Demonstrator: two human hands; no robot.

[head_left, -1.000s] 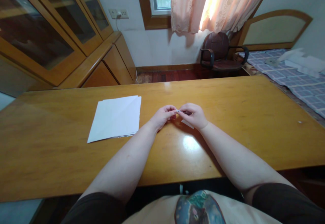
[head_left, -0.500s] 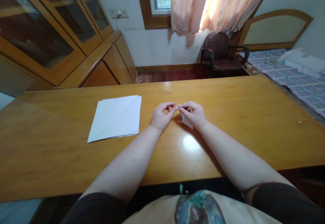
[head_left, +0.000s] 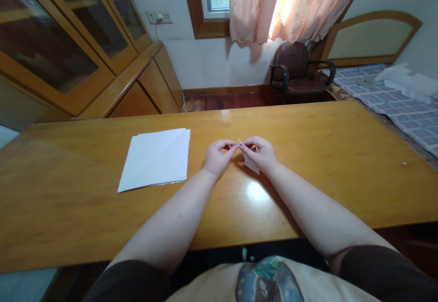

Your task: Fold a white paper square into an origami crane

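Observation:
A small folded piece of white paper (head_left: 252, 166) is held above the wooden table, with pointed ends showing. My right hand (head_left: 262, 153) is closed on it, thumb and fingers pinching its upper part and covering much of it. From the left, my left hand (head_left: 219, 156) pinches the paper's tip between thumb and forefinger. The fingertips of both hands nearly meet there. To the left of my hands, a stack of white paper sheets (head_left: 155, 158) lies flat, the top one marked by a diagonal crease.
The wooden table (head_left: 85, 220) spans the view. Behind it stand a brown office chair (head_left: 292, 67), a glass-doored cabinet (head_left: 112, 71) at the left and a bed with a checked cover (head_left: 407, 106) at the right. A tiny white scrap (head_left: 404, 163) lies near the table's right edge.
My left fingers have closed more tightly together at the paper's tip. Otherwise both hands and the folded paper stay in nearly the same place.

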